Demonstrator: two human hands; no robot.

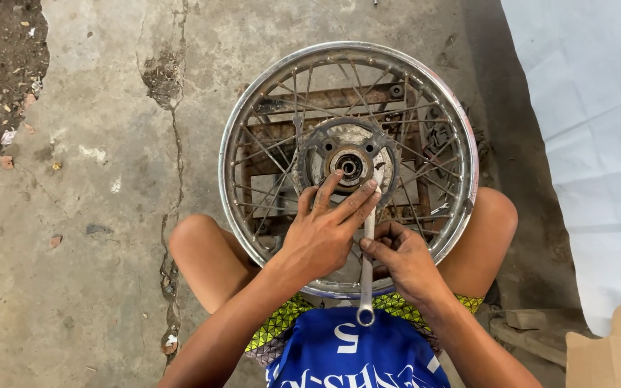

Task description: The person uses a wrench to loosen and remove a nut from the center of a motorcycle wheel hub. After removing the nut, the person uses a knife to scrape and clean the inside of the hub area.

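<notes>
- The wheel rim (233, 122) is shining silver, rust flecking its spokes.
- The wrench (366, 276) is gleaming pale steel.
- The shirt (353, 356) is showing blue with white lettering.
- The shorts (276, 325) are wearing a yellow-green triangle pattern.
- The floor (95, 215) is lying grey, cracked.

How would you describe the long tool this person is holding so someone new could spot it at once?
Start at the round spoked metal wheel rim lying flat between the person's knees. From its central hub a slim silver wrench runs down toward the blue shirt, gripped by the right hand. Unlike the thin spokes, it is flat, bright, and ends in a ring.
</notes>
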